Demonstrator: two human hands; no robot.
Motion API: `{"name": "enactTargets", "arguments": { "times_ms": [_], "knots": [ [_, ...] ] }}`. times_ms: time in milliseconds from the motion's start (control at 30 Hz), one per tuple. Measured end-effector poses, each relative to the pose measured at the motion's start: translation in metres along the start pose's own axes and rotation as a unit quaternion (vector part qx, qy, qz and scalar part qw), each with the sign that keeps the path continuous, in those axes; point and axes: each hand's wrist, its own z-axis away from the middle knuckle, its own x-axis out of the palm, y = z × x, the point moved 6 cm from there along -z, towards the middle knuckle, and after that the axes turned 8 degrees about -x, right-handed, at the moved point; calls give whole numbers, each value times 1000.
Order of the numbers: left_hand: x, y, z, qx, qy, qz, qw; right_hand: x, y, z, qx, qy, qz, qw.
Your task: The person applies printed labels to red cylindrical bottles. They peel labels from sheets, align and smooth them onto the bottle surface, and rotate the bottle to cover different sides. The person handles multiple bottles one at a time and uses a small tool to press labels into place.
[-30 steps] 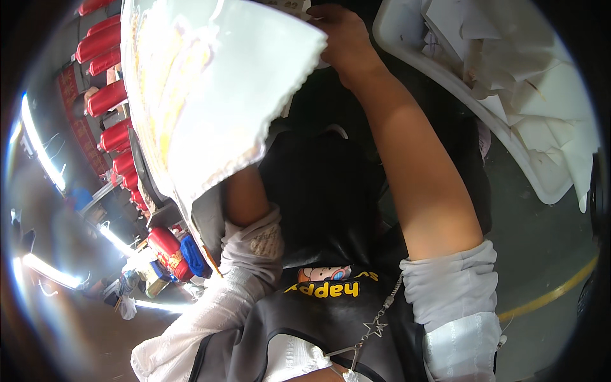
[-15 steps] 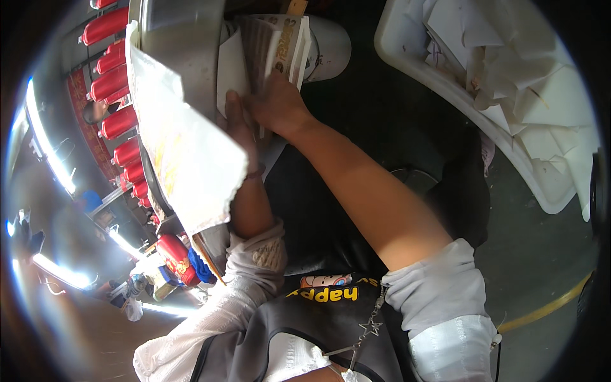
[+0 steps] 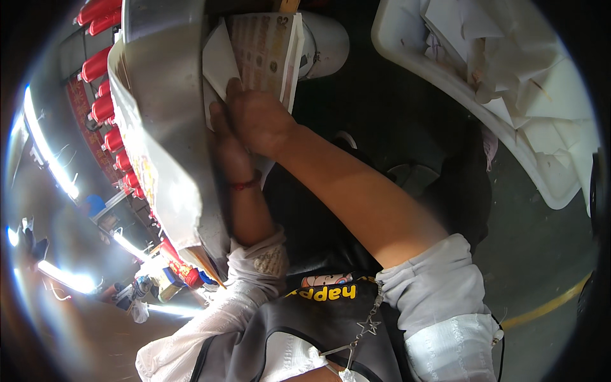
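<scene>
My right hand [image 3: 261,121] is closed, its fingers bent at the lower part of a folded white paper sheet [image 3: 219,60]. Close beside it, my left hand [image 3: 230,149] has its thumb up against the same paper's lower edge; most of its other fingers are hidden. Just beyond my hands stands a stack of sheets printed in gold and pinkish tones [image 3: 262,48], with a pale edge along its right side. A grey metal surface [image 3: 168,76] runs along the left of my hands.
A large white sheet [image 3: 168,191] hangs over the metal surface's left edge. A white bucket [image 3: 328,48] is behind the stack. At the right sits a white plastic bin [image 3: 439,89] full of crumpled paper [image 3: 528,83]. Red cylindrical objects [image 3: 95,63] line the far left.
My right hand has drawn back toward me and left, uncovering more of the printed sheets. My left hand has also come slightly nearer. The large hanging sheet appears farther left.
</scene>
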Motion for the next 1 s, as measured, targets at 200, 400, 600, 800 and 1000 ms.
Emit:
{"name": "enactTargets", "arguments": {
  "times_ms": [200,400,600,800,1000],
  "knots": [
    [0,10,2,110,98,-324,934,-4,13,-2,-57,52,28,997],
    [37,36,26,69,0,-124,990,10,8,-4,-184,8,64,981],
    [-12,-12,-5,164,1,-289,943,15,-5,-1,-81,-127,4,988],
    [-41,-27,-19,99,-25,59,993,19,-1,7,-7,90,37,995],
    [14,28,31,8,153,-24,988,-37,24,42,162,287,-142,933]
  ]
}}
